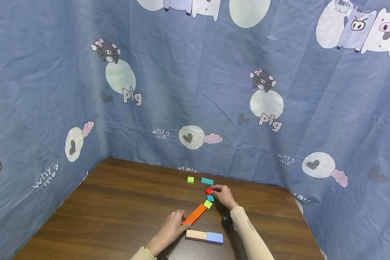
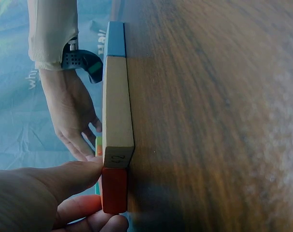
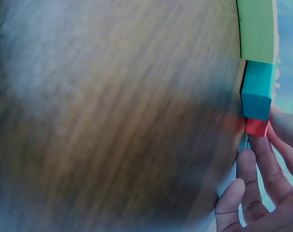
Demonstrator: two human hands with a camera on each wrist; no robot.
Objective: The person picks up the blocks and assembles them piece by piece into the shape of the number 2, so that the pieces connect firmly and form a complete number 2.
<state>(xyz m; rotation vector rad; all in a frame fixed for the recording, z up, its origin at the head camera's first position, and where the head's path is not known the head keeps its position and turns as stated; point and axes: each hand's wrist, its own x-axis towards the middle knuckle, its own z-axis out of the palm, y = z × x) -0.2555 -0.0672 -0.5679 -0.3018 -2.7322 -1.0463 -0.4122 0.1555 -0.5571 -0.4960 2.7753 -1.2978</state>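
In the head view my left hand holds the near end of a long orange block, which lies slantwise on the table. The left wrist view shows thumb and fingers on either side of that orange block. My right hand pinches a small red block between thumb and finger; the right wrist view shows the red block partly hidden behind a small teal block. From the orange block's far end, a lime green block, the small teal block and the red one run in a line.
Beyond the red block lie a longer teal block and a lime cube. A pale wooden block and a blue block lie end to end nearer me. Behind the wooden table hangs a blue printed cloth.
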